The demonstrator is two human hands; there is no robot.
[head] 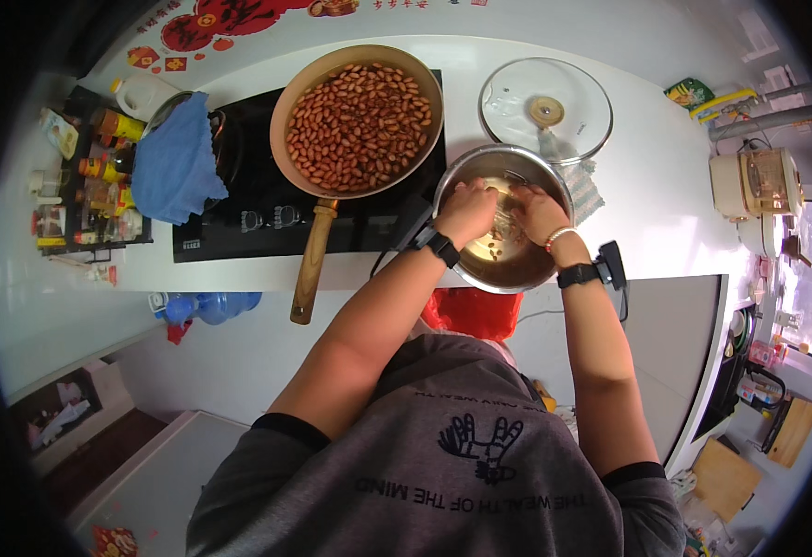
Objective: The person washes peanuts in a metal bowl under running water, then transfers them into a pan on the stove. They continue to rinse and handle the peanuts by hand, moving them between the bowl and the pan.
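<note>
Both of my hands reach into a stainless steel bowl [510, 277] at the counter's front edge. My left hand [470, 209] is inside on the left, its fingers bent down toward the bottom. Opposite it, my right hand [539, 214] dips in with its fingers curled inward. A few small brown bits [494, 249] lie at the bowl's shiny bottom, in what looks like shallow liquid. The fingertips are partly hidden, so I cannot tell if they grip anything. Left of the bowl, a frying pan [319, 230] with a wooden handle holds many peanuts [361, 129] in liquid.
The pan stands on a black cooktop [253, 160], its handle jutting past the counter edge. A glass lid [510, 111] lies behind the bowl, with a patterned cloth [587, 188] beside it. At left are a blue cloth [176, 160] and a rack of condiments [103, 181].
</note>
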